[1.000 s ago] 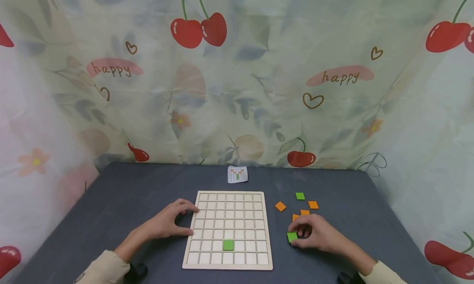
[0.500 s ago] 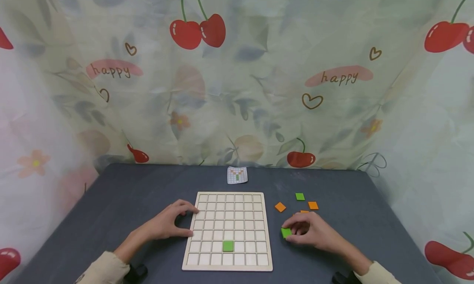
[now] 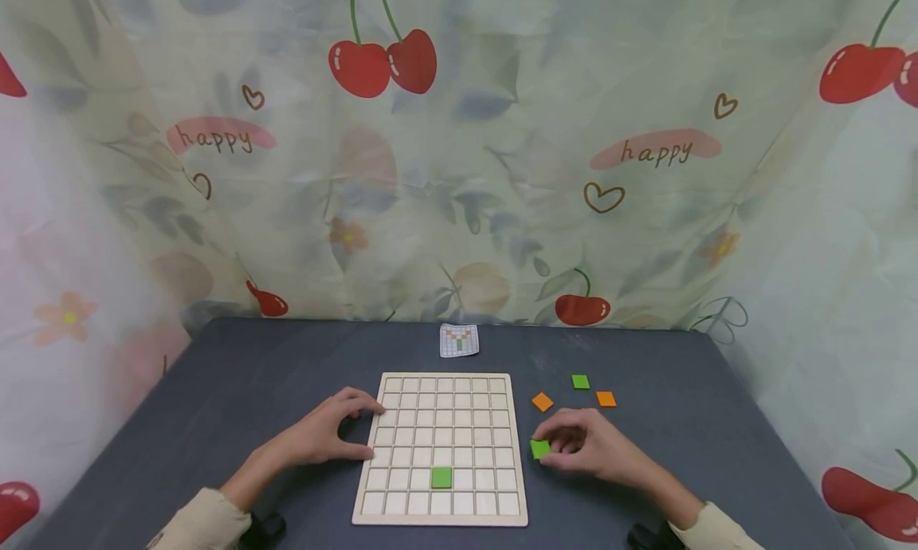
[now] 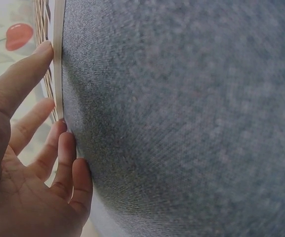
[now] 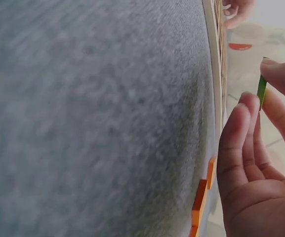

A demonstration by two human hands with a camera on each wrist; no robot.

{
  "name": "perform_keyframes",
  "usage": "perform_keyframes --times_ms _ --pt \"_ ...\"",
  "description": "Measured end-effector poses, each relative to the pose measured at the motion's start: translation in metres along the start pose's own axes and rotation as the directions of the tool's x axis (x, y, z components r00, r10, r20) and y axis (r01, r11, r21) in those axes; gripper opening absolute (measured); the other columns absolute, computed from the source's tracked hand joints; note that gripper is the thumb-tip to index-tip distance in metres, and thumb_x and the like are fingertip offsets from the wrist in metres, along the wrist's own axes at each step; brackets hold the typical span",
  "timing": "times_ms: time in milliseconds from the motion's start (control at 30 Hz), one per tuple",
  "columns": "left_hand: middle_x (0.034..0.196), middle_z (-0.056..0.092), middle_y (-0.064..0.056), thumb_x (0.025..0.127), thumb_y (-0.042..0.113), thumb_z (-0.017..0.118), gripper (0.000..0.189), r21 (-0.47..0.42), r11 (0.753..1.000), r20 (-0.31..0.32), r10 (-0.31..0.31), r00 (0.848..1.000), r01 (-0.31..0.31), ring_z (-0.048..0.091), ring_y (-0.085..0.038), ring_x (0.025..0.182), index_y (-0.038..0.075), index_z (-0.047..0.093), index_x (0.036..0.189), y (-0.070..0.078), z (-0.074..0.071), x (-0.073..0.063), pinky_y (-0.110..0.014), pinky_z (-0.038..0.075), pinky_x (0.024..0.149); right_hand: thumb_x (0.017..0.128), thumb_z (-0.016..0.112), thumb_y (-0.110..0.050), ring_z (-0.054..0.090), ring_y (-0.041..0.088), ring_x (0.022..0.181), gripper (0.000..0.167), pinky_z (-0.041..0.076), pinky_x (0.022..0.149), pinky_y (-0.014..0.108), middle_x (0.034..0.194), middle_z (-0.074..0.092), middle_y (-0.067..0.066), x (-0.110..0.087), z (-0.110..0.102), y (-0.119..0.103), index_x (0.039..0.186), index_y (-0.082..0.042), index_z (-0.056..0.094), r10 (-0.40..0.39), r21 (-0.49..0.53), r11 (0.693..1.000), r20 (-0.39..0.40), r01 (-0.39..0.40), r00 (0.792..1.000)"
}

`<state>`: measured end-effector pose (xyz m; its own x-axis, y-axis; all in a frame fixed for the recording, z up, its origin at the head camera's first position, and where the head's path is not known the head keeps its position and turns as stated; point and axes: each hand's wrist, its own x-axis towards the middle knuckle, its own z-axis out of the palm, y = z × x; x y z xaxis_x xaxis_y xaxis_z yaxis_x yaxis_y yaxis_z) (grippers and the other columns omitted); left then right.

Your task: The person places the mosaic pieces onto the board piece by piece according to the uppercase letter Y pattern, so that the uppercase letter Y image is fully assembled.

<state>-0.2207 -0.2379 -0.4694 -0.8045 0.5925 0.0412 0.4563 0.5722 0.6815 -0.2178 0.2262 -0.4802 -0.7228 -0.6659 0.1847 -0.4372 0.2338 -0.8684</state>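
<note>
A pale wooden grid board (image 3: 443, 434) lies on the dark table, with one green tile (image 3: 441, 477) in its second row from the near edge. My left hand (image 3: 320, 432) touches the board's left edge with thumb and fingertips, the fingers spread. In the left wrist view, that hand's thumb (image 4: 26, 74) rests against the board's rim (image 4: 58, 59). Just right of the board, my right hand (image 3: 598, 448) pinches another green square tile (image 3: 540, 449) between thumb and fingers. The right wrist view shows this tile (image 5: 262, 89) edge-on, held above the table.
Beyond the right hand lie a loose green tile (image 3: 580, 382) and two orange tiles, one nearer the board (image 3: 542, 402) and one farther right (image 3: 606, 399). More orange tiles (image 5: 199, 202) appear low in the right wrist view. A small printed pattern card (image 3: 459, 340) lies behind the board.
My right hand has moved left toward the board with the green tile pinched in it, covering the nearer orange tiles in the head view. The left hand has stayed at the board's edge.
</note>
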Motion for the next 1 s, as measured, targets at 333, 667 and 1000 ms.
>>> perform_keyframes --times_ms 333,667,1000 --pt "0.135 0.050 -0.011 0.088 0.037 0.083 0.057 0.002 1.000 0.002 -0.007 1.000 0.007 0.053 -0.029 0.114 0.009 0.063 0.133 -0.002 0.000 0.001 -0.048 0.045 0.095 0.089 0.081 -0.012 0.063 0.013 0.073 0.025 0.055 0.065 0.030 0.088 0.068 0.010 0.008 0.008 0.000 0.113 -0.007 0.074 0.024 0.080 0.996 0.026 -0.026 0.999" --pt "0.133 0.050 -0.010 0.087 0.036 0.084 0.057 0.003 1.000 0.002 -0.010 1.000 0.010 0.052 -0.030 0.114 0.009 0.063 0.132 -0.001 0.000 0.001 -0.049 0.045 0.096 0.089 0.081 -0.008 0.064 0.013 0.075 0.026 0.056 0.067 0.030 0.092 0.069 0.008 0.019 0.018 -0.003 0.113 -0.005 0.073 -0.007 0.112 0.994 0.043 0.002 0.999" --pt "0.134 0.050 -0.010 0.086 0.036 0.084 0.056 -0.004 1.000 -0.001 -0.011 1.000 0.011 0.052 -0.030 0.116 0.010 0.063 0.132 -0.001 0.000 0.001 -0.049 0.044 0.097 0.089 0.079 -0.007 0.066 0.014 0.076 0.025 0.056 0.069 0.030 0.096 0.069 0.016 0.027 0.031 -0.007 0.113 -0.002 0.073 -0.002 0.145 0.989 0.075 -0.009 0.997"
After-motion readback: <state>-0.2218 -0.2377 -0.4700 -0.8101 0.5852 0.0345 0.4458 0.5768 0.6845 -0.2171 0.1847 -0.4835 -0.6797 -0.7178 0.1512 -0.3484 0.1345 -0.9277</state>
